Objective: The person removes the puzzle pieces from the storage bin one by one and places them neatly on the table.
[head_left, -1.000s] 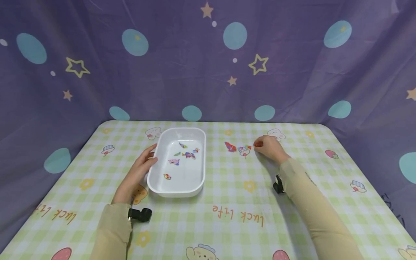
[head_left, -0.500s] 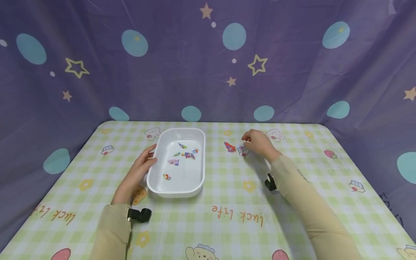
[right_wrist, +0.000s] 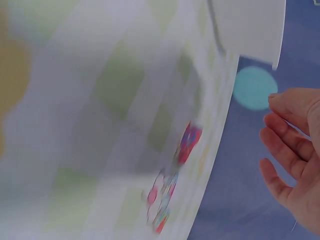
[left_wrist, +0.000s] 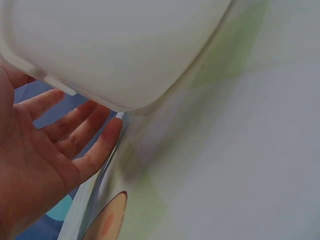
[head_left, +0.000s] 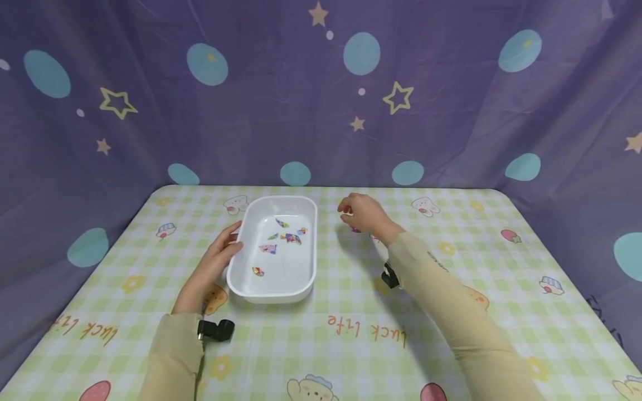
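Note:
A white rectangular tray [head_left: 283,284] lies left of the table's middle, with several small, flat, colourful cutouts inside, among them a pink one [head_left: 268,249]. My left hand [head_left: 215,259] rests at its left side, fingers [left_wrist: 82,130] loosely extended under the rim in the left wrist view. Right of the tray, above the table, is my right hand [head_left: 368,214], thumb close to the fingertips; I cannot tell whether it pinches anything. Below it a red and purple cutout [right_wrist: 189,142] and a smaller orange and green piece [right_wrist: 161,221] lie on the tablecloth.
A green-and-white checked tablecloth [head_left: 351,362] with printed cartoon figures covers the table. Behind its far edge hangs a purple curtain [head_left: 261,133] with stars and blue ovals. A small black camera sits on each wrist.
My right hand has moved left from beside the loose cutouts to over the red one, nearer the tray, now partly covering them. The left hand and tray have stayed in place.

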`<state>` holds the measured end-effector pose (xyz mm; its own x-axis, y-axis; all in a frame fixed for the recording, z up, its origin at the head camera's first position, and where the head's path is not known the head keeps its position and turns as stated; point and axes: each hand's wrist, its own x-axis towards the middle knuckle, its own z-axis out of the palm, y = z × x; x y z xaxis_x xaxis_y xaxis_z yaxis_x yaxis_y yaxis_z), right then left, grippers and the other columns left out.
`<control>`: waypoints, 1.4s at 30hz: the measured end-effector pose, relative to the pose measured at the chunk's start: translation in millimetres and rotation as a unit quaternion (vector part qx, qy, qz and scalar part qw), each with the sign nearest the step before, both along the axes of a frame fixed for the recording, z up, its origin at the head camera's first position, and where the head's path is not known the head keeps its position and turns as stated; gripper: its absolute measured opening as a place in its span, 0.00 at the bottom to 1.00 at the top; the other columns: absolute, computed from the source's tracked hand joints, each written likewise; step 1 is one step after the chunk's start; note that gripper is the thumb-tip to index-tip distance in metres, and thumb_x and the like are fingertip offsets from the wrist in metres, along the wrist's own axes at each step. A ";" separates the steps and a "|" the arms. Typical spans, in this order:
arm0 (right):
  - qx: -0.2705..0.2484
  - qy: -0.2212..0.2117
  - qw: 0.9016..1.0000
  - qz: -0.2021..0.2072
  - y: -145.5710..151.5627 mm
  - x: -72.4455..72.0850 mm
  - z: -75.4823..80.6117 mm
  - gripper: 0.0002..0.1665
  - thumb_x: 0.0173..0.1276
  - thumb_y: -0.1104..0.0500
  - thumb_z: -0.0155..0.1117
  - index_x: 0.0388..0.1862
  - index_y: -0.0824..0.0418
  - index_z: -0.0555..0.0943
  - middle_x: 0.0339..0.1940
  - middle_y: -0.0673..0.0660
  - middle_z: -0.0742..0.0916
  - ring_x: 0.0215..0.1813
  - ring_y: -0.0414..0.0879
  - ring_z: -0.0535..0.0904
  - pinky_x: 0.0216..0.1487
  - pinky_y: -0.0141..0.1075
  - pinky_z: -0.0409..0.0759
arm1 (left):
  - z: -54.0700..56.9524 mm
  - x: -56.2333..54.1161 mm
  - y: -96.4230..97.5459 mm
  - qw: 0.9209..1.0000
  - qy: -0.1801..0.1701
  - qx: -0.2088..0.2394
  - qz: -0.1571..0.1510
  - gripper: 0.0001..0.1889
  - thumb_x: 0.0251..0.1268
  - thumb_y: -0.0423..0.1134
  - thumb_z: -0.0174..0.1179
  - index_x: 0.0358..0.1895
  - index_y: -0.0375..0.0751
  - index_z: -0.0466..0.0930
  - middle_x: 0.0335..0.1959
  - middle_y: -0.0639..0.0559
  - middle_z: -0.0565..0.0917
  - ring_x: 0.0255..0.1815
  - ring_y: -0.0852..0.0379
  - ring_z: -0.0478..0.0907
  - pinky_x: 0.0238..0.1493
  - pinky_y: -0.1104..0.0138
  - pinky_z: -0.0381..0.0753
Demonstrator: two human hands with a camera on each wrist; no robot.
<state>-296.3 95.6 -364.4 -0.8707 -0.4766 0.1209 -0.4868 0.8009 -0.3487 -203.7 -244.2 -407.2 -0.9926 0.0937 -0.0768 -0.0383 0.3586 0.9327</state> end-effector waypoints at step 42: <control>0.164 0.005 0.985 0.062 -117.7 9.1 -2.0 0.17 0.55 0.47 0.66 0.44 0.48 0.82 0.35 0.43 0.83 0.39 0.39 0.75 0.56 0.44 0.64 | -0.2 1.3 1.5 1.000 0.000 -0.003 0.006 0.30 0.69 0.48 0.45 0.72 0.57 0.46 0.66 0.38 0.58 0.62 0.43 0.60 0.60 0.46 0.61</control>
<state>-287.1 -22.1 -366.4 -0.8031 -0.5939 -0.0484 -0.5899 0.8039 -0.0766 -202.3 -242.7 -407.4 -0.9935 0.0821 -0.0783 -0.0432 0.3639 0.9304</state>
